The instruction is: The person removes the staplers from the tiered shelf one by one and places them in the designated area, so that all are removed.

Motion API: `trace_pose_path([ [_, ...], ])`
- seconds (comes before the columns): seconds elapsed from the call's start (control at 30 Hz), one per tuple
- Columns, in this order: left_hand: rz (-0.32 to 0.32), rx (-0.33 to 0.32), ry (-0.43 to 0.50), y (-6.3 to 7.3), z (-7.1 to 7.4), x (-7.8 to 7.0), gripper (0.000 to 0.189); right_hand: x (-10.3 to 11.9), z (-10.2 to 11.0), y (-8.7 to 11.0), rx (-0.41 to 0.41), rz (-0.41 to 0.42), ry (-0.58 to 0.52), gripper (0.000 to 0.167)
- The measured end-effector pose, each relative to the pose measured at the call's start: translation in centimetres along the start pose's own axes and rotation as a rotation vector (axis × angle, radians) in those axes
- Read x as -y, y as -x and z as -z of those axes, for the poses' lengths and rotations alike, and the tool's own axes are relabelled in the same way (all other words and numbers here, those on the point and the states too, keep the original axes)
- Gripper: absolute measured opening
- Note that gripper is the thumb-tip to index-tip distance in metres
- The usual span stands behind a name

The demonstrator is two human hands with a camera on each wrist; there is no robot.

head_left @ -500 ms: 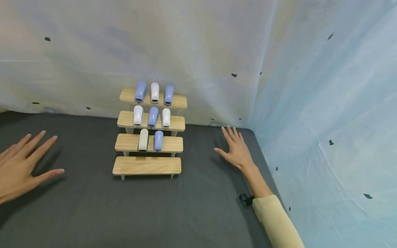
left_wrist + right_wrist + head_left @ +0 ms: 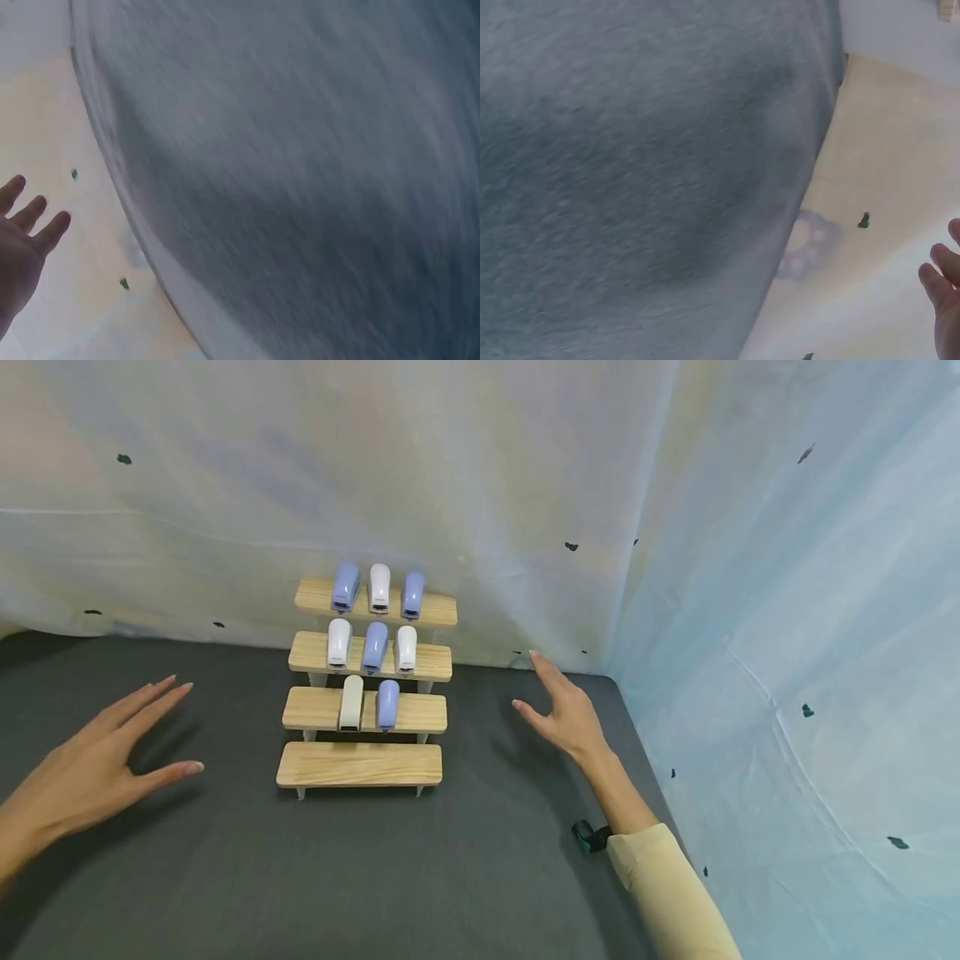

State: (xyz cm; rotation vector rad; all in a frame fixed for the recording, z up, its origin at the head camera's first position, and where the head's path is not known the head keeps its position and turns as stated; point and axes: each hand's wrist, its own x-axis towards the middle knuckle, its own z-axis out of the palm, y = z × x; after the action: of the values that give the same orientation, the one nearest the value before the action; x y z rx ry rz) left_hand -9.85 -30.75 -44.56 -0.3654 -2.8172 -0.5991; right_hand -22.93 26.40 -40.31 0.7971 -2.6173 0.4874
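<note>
My left hand (image 2: 97, 764) hovers over the dark tabletop, left of a stepped wooden display stand (image 2: 360, 766), its thumb apart from straight fingers. Right of the stand, my right hand (image 2: 572, 720) is likewise held out with thumb apart, holding nothing. Small staplers stand in rows on the stand's upper steps: lilac ones such as the stapler (image 2: 387, 703), white ones such as the stapler (image 2: 339, 642), and a cream stapler (image 2: 351, 702) on the step above the bare lowest one. In the wrist views only fingers (image 2: 51, 232) and fingers (image 2: 934, 286) show at the edges.
A pale, dark-spotted curtain (image 2: 480, 460) hangs behind the table, and a bluish curtain (image 2: 810, 610) runs down its right side. The grey table surface (image 2: 360, 877) extends in front of the stand. A dark band (image 2: 588, 837) sits at my right wrist.
My left hand has moved right, nearer the stand, with its fingers closer together. My right hand has turned, its spread fingers now lined up. The staplers have stayed put.
</note>
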Motion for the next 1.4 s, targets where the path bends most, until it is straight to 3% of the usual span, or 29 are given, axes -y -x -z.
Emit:
trace_pose_path([
  [0.23, 0.049, 0.065, 0.127, -0.6, 0.0, -1.5, 0.110, 1.1, 0.8, -1.5, -0.076, 0.057, -0.076, 0.075],
  [0.63, 0.114, 0.127, 0.275, -1.9, 0.6, -3.2, 0.103, 2.8, 1.6, -4.2, -0.101, 0.068, -0.196, 0.070],
  [0.83, 0.088, 0.119, 0.375, -2.3, 0.6, -3.4, 0.098, 3.8, 1.8, -5.7, -0.127, 0.101, -0.324, 0.064],
  [1.1, 0.103, 0.124, 0.466, -3.2, 0.1, -4.1, 0.085, 5.2, 2.2, -7.6, -0.126, 0.076, -0.340, 0.061],
  [1.4, 0.102, 0.144, 0.556, -4.7, -0.8, -4.9, 0.071, 6.5, 1.9, -9.2, -0.166, 0.077, -0.464, 0.056],
])
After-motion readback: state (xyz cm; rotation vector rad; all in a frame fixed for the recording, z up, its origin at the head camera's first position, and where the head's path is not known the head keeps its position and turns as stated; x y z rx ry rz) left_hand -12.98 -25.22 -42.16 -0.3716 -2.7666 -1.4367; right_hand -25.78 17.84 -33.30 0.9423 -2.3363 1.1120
